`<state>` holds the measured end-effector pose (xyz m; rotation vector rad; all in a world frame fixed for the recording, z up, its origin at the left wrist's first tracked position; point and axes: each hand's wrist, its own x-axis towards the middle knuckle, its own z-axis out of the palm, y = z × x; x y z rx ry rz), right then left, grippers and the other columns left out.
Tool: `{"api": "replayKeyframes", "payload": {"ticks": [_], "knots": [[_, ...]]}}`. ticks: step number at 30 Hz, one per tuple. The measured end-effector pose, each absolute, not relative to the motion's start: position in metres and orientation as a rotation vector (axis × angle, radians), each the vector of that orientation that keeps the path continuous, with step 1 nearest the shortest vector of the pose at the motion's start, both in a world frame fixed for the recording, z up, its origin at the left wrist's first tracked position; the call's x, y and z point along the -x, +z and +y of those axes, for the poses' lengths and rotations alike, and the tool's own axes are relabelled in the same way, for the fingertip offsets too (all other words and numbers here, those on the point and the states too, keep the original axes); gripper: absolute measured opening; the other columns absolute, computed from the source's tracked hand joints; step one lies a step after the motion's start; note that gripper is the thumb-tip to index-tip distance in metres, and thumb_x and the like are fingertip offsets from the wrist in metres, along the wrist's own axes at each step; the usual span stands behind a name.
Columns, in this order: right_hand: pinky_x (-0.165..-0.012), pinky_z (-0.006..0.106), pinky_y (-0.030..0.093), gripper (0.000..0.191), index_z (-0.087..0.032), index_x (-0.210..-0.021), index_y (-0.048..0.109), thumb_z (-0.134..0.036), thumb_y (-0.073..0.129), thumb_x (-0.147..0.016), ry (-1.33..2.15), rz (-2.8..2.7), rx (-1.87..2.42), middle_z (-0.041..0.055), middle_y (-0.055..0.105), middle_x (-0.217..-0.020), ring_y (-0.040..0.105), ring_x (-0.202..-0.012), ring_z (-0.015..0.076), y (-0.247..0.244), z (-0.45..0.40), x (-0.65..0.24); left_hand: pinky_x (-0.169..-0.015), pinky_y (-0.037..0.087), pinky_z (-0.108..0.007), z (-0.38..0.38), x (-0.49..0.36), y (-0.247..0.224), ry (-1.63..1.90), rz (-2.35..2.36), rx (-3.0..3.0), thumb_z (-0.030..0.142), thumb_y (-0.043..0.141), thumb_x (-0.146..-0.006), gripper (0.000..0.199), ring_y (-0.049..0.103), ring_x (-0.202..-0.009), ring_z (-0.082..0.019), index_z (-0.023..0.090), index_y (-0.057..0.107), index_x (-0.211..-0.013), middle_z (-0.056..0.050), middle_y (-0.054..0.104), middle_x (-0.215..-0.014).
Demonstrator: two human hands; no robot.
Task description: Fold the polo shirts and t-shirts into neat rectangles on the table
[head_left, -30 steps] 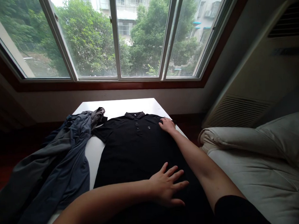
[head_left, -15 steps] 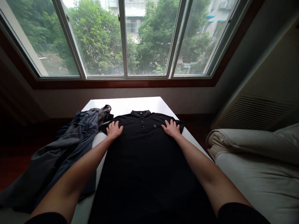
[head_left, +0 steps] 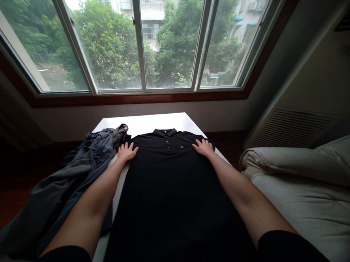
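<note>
A black polo shirt [head_left: 172, 186] lies spread flat, front up, on a white table [head_left: 139, 123], its collar toward the window. A small light logo marks its chest on the right side of the view. My left hand [head_left: 127, 152] rests on the shirt's left sleeve area with fingers spread. On the opposite sleeve area, my right hand [head_left: 204, 147] lies flat, its fingers also apart. Neither hand grips the cloth. The shirt's lower end runs out of the bottom of the view.
Crumpled grey and blue clothes [head_left: 76, 172] hang over the table's left side. A beige padded seat with a folded cushion [head_left: 283, 160] stands at the right. Beyond the table are a wall and a wide window [head_left: 140, 50]; a vented cabinet [head_left: 290, 126] is at far right.
Both hands have slid outward over the shirt, the left one further left and the right one a little right. The view has shifted slightly.
</note>
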<state>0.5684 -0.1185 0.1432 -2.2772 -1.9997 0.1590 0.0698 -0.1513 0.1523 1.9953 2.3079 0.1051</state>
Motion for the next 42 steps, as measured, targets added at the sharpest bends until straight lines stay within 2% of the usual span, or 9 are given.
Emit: {"api": "replayKeyframes", "payload": {"ticks": [6,10,13,17,20,23,29,38,42], "knots": [[-0.121,0.045,0.023,0.060,-0.026,-0.155,0.046,-0.056,0.032,-0.105,0.039,-1.980,2.201,0.0112,0.041,-0.161,0.031,-0.149,0.0283,0.146,-0.125,-0.591,-0.124,0.017,-0.051,-0.155,-0.073,0.158,0.097,2.307,-2.017,0.069,0.022,-0.099,0.078,0.022,-0.156,-0.035,0.025,0.034,-0.162,-0.012,0.024,-0.170],[-0.115,0.041,0.032,0.054,-0.022,-0.147,0.055,-0.047,0.033,-0.105,-0.081,-1.730,2.211,0.0134,0.053,-0.150,0.045,-0.138,0.0287,0.147,-0.139,-0.616,-0.122,0.023,-0.048,-0.167,-0.082,0.162,0.288,2.392,-2.126,0.053,0.030,-0.102,0.061,0.035,-0.149,-0.032,0.022,0.052,-0.150,-0.011,0.042,-0.162],[-0.109,0.045,0.040,0.061,-0.020,-0.148,0.054,-0.056,0.045,-0.099,-0.044,-1.502,2.301,0.0179,0.055,-0.144,0.050,-0.132,0.0330,0.146,-0.144,-0.631,-0.122,0.026,-0.048,-0.185,-0.111,0.169,0.534,2.283,-2.363,0.040,0.039,-0.102,0.048,0.043,-0.141,-0.031,0.020,0.061,-0.139,-0.012,0.051,-0.154],[-0.101,0.050,0.045,0.067,-0.021,-0.137,0.064,-0.069,0.054,-0.090,0.171,-1.421,2.381,0.0192,0.059,-0.137,0.053,-0.128,0.0386,0.144,-0.140,-0.640,-0.118,0.032,-0.049,-0.245,-0.187,0.178,0.572,1.608,-2.757,0.034,0.047,-0.100,0.039,0.052,-0.131,-0.030,0.020,0.066,-0.131,-0.013,0.058,-0.144],[-0.099,0.047,0.047,0.057,-0.024,-0.136,0.064,-0.060,0.056,-0.093,0.203,-1.421,2.346,0.0166,0.060,-0.137,0.056,-0.125,0.0362,0.144,-0.137,-0.641,-0.119,0.033,-0.049,-0.316,-0.247,0.179,0.370,0.920,-2.889,0.040,0.055,-0.097,0.049,0.047,-0.139,-0.030,0.026,0.056,-0.144,-0.010,0.051,-0.153],[-0.103,0.044,0.046,0.054,-0.027,-0.141,0.060,-0.050,0.060,-0.093,0.121,-1.518,2.276,0.0142,0.058,-0.140,0.054,-0.129,0.0333,0.145,-0.138,-0.637,-0.125,0.020,-0.055,-0.387,-0.291,0.181,0.281,0.405,-2.884,0.053,0.048,-0.101,0.061,0.030,-0.152,-0.031,0.028,0.042,-0.157,-0.010,0.035,-0.166],[-0.101,0.040,0.046,0.041,-0.022,-0.123,0.068,-0.045,0.064,-0.089,0.133,-1.625,2.258,0.0153,0.063,-0.130,0.056,-0.123,0.0328,0.160,-0.141,-0.621,-0.125,0.011,-0.061,-0.454,-0.345,0.183,0.165,0.019,-2.828,0.058,0.030,-0.105,0.068,0.013,-0.159,-0.033,0.022,0.033,-0.163,-0.013,0.022,-0.171],[-0.085,0.031,0.049,0.023,-0.021,-0.104,0.068,-0.038,0.056,-0.093,0.153,-1.481,2.073,0.0100,0.073,-0.110,0.066,-0.100,0.0260,0.214,-0.129,-0.573,-0.122,0.023,-0.061,-0.465,-0.369,0.181,0.214,0.011,-2.866,0.061,0.037,-0.102,0.070,0.021,-0.157,-0.034,0.023,0.036,-0.162,-0.010,0.029,-0.168],[-0.084,0.028,0.048,0.019,-0.021,-0.099,0.068,-0.037,0.066,-0.089,0.236,-1.801,1.872,0.0065,0.073,-0.108,0.066,-0.098,0.0225,0.222,-0.134,-0.538,-0.120,0.031,-0.058,-0.439,-0.355,0.190,0.270,-0.081,-2.897,0.058,0.043,-0.102,0.060,0.034,-0.151,-0.032,0.024,0.052,-0.151,-0.010,0.043,-0.161]]}}
